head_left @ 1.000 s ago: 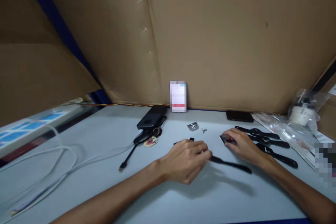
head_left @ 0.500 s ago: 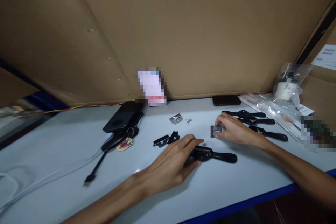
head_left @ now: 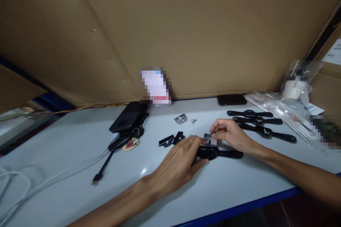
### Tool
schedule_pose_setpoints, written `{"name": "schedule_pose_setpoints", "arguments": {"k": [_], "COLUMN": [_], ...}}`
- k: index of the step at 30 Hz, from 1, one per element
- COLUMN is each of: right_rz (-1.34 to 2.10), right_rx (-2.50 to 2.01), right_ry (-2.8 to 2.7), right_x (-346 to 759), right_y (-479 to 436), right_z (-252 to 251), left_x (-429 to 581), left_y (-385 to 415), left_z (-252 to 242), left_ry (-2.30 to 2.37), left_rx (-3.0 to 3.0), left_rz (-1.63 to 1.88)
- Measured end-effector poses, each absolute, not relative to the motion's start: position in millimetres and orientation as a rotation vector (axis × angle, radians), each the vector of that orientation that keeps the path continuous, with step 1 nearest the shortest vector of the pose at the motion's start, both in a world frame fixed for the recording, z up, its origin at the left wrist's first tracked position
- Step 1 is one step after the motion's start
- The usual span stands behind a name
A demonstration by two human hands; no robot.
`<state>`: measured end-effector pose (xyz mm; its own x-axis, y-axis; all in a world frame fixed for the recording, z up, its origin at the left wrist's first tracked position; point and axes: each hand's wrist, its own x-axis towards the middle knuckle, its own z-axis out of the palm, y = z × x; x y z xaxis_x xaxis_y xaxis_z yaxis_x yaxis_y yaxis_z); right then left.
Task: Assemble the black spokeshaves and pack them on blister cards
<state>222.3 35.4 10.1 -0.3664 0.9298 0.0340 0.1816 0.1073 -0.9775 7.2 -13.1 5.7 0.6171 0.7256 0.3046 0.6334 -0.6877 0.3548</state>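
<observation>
My left hand (head_left: 183, 158) is closed around the left part of a black spokeshave (head_left: 229, 154), whose right handle sticks out across the table. Between thumb and fingers of my right hand (head_left: 230, 133) is a small grey metal blade (head_left: 210, 140) with a slot. It is just above the spokeshave's middle, near my left fingertips; whether they touch it I cannot tell. Two black cap plates (head_left: 166, 141) lie left of my left hand. Behind them are more blades (head_left: 181, 118) and some small silver screws (head_left: 193, 121).
Several black spokeshaves (head_left: 266, 132) lie at the right, beyond my right hand. A dark phone (head_left: 231, 100), plastic bags (head_left: 277, 108) and a white tub (head_left: 293, 89) stand behind. At the left are a black box (head_left: 128, 117), a cable (head_left: 102, 170) and a keyring tag (head_left: 131, 144).
My right hand has brought the blade left and nearer, from the table to the spokeshave under my left hand. The left hand keeps its hold, and the view has shifted slightly.
</observation>
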Motion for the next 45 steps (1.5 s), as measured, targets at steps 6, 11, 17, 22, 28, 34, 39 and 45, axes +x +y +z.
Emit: {"name": "schedule_pose_setpoints", "arguments": {"k": [6, 11, 17, 22, 28, 34, 39, 45], "right_rz": [1.507, 1.519, 1.512, 1.578, 1.296, 0.947, 0.868, 0.348], "right_rx": [-1.116, -1.151, -1.171, -1.145, -1.143, -1.108, -1.125, -1.216], "right_ry": [-1.547, -1.566, -1.602, -1.6, -1.877, -2.145, -2.124, -2.414], "right_x": [216.8, 216.9, 221.4, 222.2, 218.2, 222.2, 227.1, 204.8], "right_y": [33.8, 34.2, 36.9, 38.3, 27.0, 23.3, 37.5, 67.7], "right_z": [14.7, 19.5, 19.8, 17.0, 16.5, 25.6, 20.0, 23.1], "left_x": [7.7, 6.8, 6.7, 7.2, 7.3, 9.3, 9.9, 10.4], "left_y": [-13.6, -12.5, -13.4, -13.3, -11.1, -10.3, -11.3, -11.7], "left_z": [4.8, 4.4, 5.3, 4.7, 5.7, 13.3, 16.2, 16.2], "left_ry": [1.073, 1.071, 1.081, 1.093, 1.108, 1.098, 1.124, 1.138], "left_rx": [2.742, 2.745, 2.746, 2.746, 2.689, 2.675, 2.671, 2.691], "left_rz": [0.682, 0.636, 0.578, 0.553, 0.536, 0.477, 0.46, 0.393]}}
